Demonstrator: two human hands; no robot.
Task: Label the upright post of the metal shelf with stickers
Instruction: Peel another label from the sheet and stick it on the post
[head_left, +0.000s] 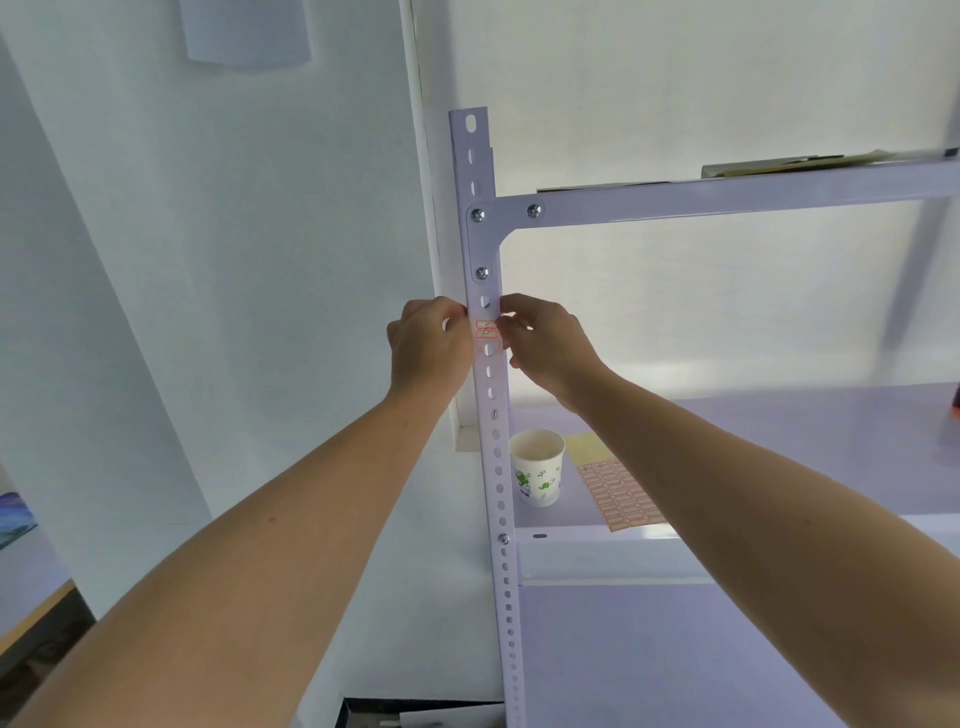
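The upright post (491, 395), a white strip punched with a column of holes, stands at the front left corner of the metal shelf (779, 447) and runs from above the top beam (727, 195) down past the bottom of the view. Two red-bordered stickers (487, 330) sit one above the other across the post's face, just under the lowest bolt (482, 273) of the corner bracket and between two holes.

The left hand (428, 348) meets the post's left edge at sticker height, back of the hand to the camera, fingers curled inward. The right hand (545, 340) mirrors it at the right edge, fingers also bent in. The fingertips are hidden against the post edges, so it cannot be told whether either hand pinches a sticker end or only presses on it.

To the left of the post lies bare wall with open space around the left forearm. To the right, the bay between the top beam and the middle board is open, and the right forearm crosses in front of it. On that board a paper cup (537, 473) stands just beside the post, and a sticker sheet (621, 493) lies near the cup, its lower end overhanging the board's front edge.
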